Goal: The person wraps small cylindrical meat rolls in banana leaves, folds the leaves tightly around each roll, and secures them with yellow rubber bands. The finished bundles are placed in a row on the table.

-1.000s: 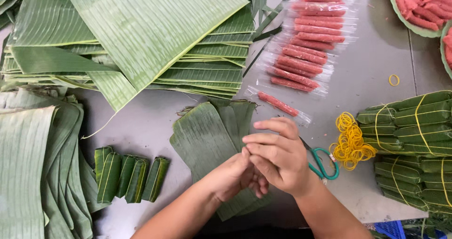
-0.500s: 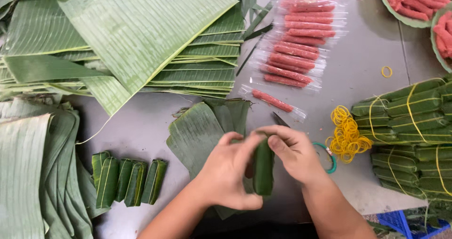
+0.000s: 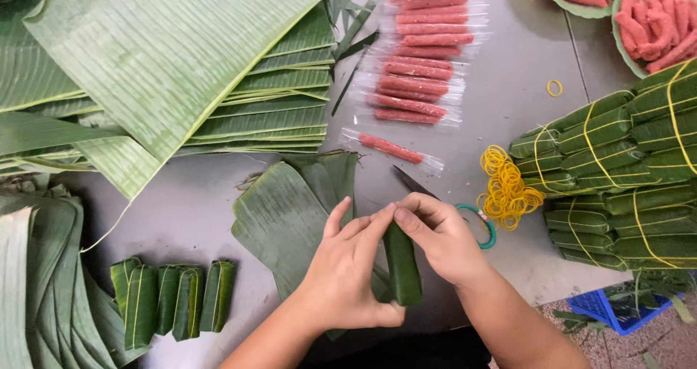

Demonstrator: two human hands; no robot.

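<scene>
A: Item 1, dark green leaf-wrapped roll (image 3: 403, 264): location?

B: Upright between both hands above the grey bench (image 3: 501, 93), long axis running away from the person. Left hand (image 3: 348, 274) clamps its lower end; right hand (image 3: 443, 238) pinches the top fold.

A: Nearest stock?

B: Cut banana-leaf pieces (image 3: 287, 216) just left; 5 finished rolls (image 3: 174, 300) further left.

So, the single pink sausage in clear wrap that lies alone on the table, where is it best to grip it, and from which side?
Grip the single wrapped sausage around its middle, coming from above, fingers across its narrow width. It lies flat and slightly slanted on the grey table, apart from the sausage row, with bare table on both long sides. The scissors lie just below it, so probably avoid coming low from that side.
</scene>
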